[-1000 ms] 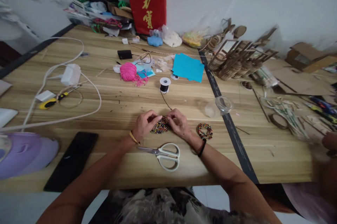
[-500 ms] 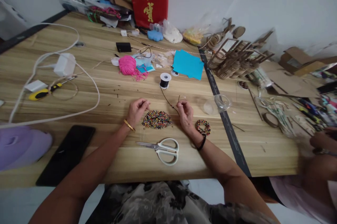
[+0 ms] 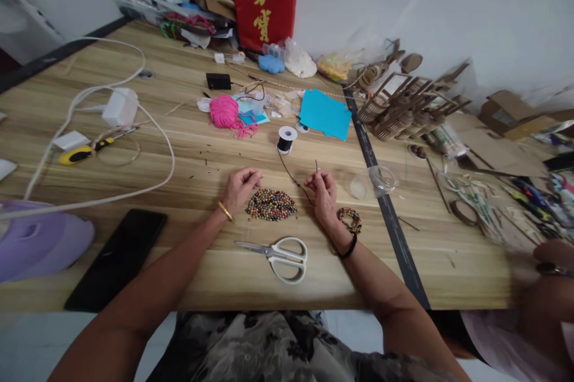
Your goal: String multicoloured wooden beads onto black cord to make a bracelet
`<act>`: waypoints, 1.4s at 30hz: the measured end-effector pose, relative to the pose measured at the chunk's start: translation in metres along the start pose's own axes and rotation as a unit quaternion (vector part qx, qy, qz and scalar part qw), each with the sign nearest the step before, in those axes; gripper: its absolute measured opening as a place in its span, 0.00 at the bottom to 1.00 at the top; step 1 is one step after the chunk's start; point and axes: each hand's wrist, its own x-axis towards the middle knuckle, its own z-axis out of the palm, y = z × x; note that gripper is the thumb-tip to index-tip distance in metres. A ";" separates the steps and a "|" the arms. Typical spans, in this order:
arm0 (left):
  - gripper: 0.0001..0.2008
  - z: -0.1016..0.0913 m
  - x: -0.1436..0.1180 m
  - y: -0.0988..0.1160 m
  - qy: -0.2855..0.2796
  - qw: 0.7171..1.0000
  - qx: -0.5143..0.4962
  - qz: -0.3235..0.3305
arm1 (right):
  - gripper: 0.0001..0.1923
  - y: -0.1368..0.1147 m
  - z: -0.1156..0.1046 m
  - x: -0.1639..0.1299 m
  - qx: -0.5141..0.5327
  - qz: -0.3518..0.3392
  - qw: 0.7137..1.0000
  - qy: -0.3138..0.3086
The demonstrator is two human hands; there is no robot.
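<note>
My right hand (image 3: pixel 323 195) is closed in a pinch on a thin black cord (image 3: pixel 289 171), whose short end sticks up above the fingertips. That cord runs back to a white spool (image 3: pixel 287 133) wound with black. At the left edge of a pile of small multicoloured beads (image 3: pixel 271 205), my left hand (image 3: pixel 242 188) has thumb and fingers pressed together; whatever is between them is too small to make out. Beside my right wrist lies a coiled string of beads (image 3: pixel 349 220). White-handled scissors (image 3: pixel 287 260) rest in front of the pile, blades pointing left.
Right of my hand stands a clear round container (image 3: pixel 382 181). Pink yarn (image 3: pixel 224 112) and blue sheets (image 3: pixel 325 114) lie behind the spool. A black phone (image 3: pixel 117 259), a yellow-handled tool (image 3: pixel 78 154) and white cable (image 3: pixel 167 176) are leftward. Another person's arm (image 3: pixel 547 286) is at right.
The view has shifted slightly, moving the scene rightward. My right hand has moved a little right and turned, with the cord end still upright in it. My left hand stays by the beads.
</note>
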 end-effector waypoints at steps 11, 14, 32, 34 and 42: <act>0.16 0.003 -0.003 0.023 0.012 1.000 -0.023 0.002 | 0.10 0.006 0.000 -0.004 -0.204 -0.115 0.968 -0.087; 0.14 0.007 0.010 0.027 0.005 0.999 0.009 0.035 | 0.08 0.003 0.000 -0.003 -0.289 -0.178 0.930 -0.144; 0.50 0.051 0.163 -0.022 -0.138 0.963 0.177 0.147 | 0.09 -0.014 -0.002 -0.004 -0.489 -0.257 0.774 -0.309; 0.50 0.058 0.167 -0.025 -0.130 0.967 0.165 0.141 | 0.08 -0.021 -0.004 -0.004 -0.520 -0.249 0.755 -0.312; 0.42 0.043 0.169 -0.032 -0.077 0.969 0.179 0.149 | 0.11 -0.054 -0.010 -0.006 -0.629 -0.193 0.682 -0.321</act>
